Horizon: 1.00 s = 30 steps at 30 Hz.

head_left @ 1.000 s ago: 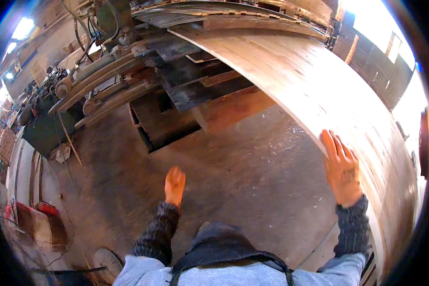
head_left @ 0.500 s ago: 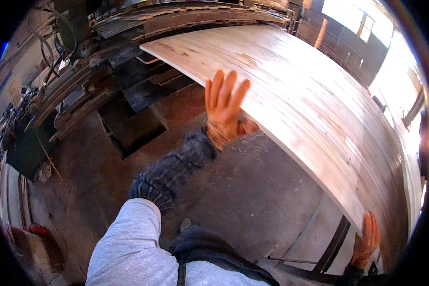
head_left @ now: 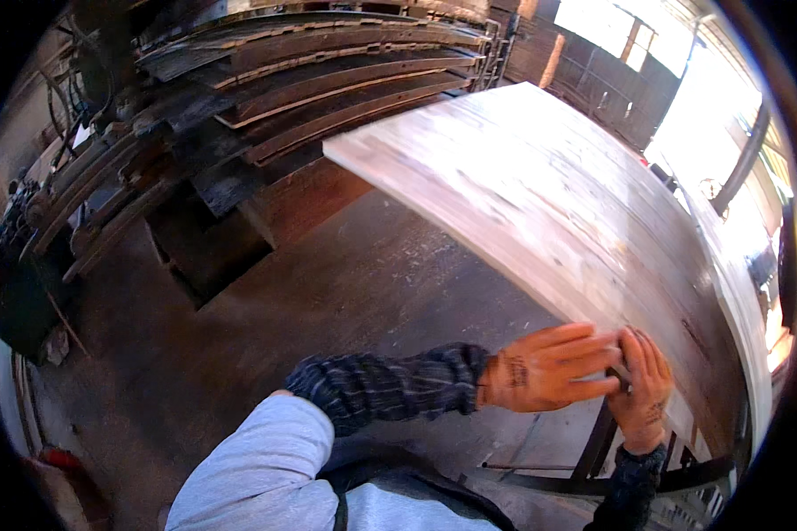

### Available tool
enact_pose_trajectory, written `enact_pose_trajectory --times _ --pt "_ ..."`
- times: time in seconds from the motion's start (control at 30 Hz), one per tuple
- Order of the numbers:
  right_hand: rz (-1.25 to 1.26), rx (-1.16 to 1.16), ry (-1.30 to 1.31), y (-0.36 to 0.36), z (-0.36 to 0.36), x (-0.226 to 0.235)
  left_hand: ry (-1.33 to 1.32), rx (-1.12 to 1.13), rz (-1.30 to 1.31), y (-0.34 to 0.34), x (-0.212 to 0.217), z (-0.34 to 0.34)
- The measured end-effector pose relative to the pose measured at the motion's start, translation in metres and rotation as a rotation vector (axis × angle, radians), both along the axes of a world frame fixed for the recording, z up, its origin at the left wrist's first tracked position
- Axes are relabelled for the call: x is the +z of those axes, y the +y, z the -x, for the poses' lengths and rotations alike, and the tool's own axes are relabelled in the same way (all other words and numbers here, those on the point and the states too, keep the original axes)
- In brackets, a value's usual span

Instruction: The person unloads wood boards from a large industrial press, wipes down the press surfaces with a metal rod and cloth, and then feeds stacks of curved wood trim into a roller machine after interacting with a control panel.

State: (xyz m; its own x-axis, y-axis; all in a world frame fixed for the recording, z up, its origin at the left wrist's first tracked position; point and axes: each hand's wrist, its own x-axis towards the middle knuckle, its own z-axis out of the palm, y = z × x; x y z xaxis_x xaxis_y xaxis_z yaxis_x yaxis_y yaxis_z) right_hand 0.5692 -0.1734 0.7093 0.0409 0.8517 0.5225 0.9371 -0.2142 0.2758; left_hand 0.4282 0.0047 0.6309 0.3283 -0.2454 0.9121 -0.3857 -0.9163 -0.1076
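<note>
A large pale wooden panel (head_left: 478, 168), made of glued strips, slants across the right half of the view, its near edge towards me. My left hand (head_left: 549, 367), in an orange work glove, reaches across to the right with its fingers stretched out and a little apart. Its fingertips are beside my right hand, close to the panel's edge. My right hand (head_left: 645, 394), gloved alike, has its fingers bent over that edge at the lower right. Where its thumb and palm meet the panel is partly hidden.
A rack of long dark metal plates (head_left: 345, 66) stands at the back left. Below it a dark square opening (head_left: 208, 243) lies by machine rails (head_left: 106, 195). Under the panel's right end is a dark metal frame (head_left: 593, 456). Bright windows glare at the upper right.
My left hand has moved from the middle of the panel's edge down and right, beside my right hand. The panel has shifted right, farther from the rack; the view has turned slightly right.
</note>
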Motion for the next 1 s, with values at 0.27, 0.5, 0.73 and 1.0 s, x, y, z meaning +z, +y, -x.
enact_pose_trajectory --times 0.27,0.5,0.73,1.0 --pt "-0.066 -0.077 0.003 0.038 0.041 -0.002 0.002 0.26 0.217 0.048 0.001 0.062" --pt "-0.111 -0.144 -0.012 0.053 0.044 -0.008 0.126 0.207 0.334 0.051 -0.042 0.084" --pt "-0.071 -0.415 -0.036 -0.036 0.01 -0.01 0.387 0.22 0.643 0.059 -0.141 0.091" --pt "-0.075 -0.515 -0.042 -0.123 -0.033 -0.005 0.691 0.187 0.84 0.051 -0.231 0.059"
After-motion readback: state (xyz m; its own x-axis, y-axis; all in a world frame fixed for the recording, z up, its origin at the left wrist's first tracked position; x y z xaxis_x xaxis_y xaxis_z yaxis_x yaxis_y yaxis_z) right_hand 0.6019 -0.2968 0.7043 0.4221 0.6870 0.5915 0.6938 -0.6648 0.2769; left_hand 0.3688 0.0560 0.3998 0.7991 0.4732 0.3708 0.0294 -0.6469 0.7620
